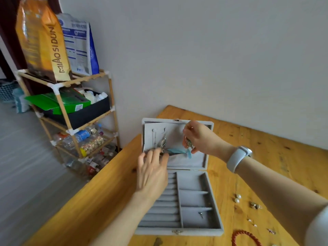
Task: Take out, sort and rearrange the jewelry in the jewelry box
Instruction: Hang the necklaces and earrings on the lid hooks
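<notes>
Mid-frame, in the box lid, the right hand pinches a dangling earring; the left hand, fingers relaxed, presses the pocket just left, nearer the hanging chains

Both hands crowd the raised lid of the jewelry box, left hand lying over the ring rolls, so the right-side compartments are the open way in. Tabletop left of the box is bare wood; right of it, pearls, small earrings and a red bracelet sit scattered under the right forearm
</notes>
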